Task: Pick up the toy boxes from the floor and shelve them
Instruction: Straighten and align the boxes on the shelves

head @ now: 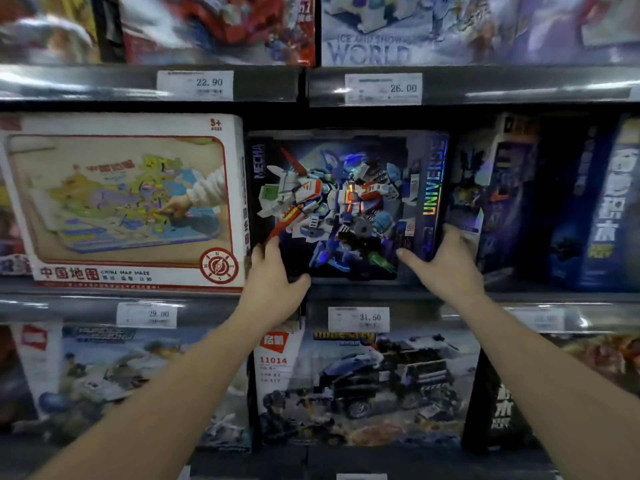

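A dark toy box point(346, 206) with a blue-and-white robot and the words MECHA UNIVERSE stands upright on the middle shelf point(398, 292). My left hand point(273, 275) grips its lower left corner, thumb on the front face. My right hand point(446, 261) grips its lower right corner, thumb across the front and fingers round the side. The box sits in the gap between a white map-maze box point(128, 202) on the left and dark blue boxes point(502, 202) on the right.
Price tags point(358, 318) line the shelf rails. The shelf above holds an Ice and Snow World box point(415, 29) and a red box point(221, 29). Below stands a black-truck box point(374, 386) with more boxes beside it.
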